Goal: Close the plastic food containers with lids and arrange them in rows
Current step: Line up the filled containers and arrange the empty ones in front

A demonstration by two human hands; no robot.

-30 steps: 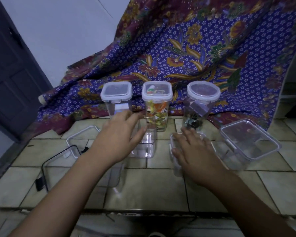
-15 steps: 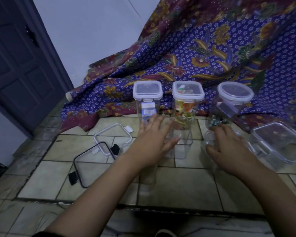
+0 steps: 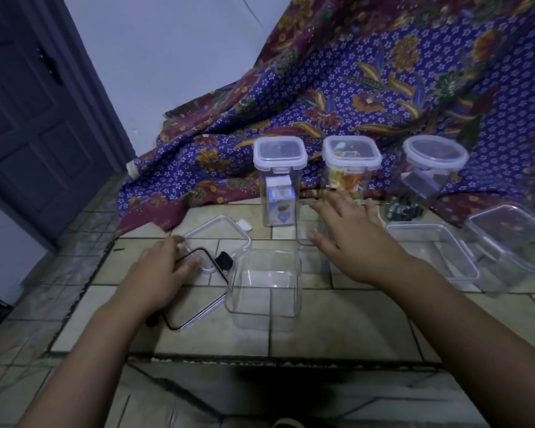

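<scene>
L hand [image 3: 161, 273] over black-rimmed lid [image 3: 198, 301], grip unclear

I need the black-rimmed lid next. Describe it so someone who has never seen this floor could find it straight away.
Start at the patterned cloth draped at the back, then come forward to the tiled floor left of the open square container. Two loose lids overlap there under the left hand. The black-rimmed lid is the nearer one, with a dark seal and black clip, while the clear-rimmed lid behind it has a white tab.

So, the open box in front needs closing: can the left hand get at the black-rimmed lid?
Probably yes: the left hand already rests on the black-rimmed lid, which lies flat on the tiles with nothing on top.
</scene>
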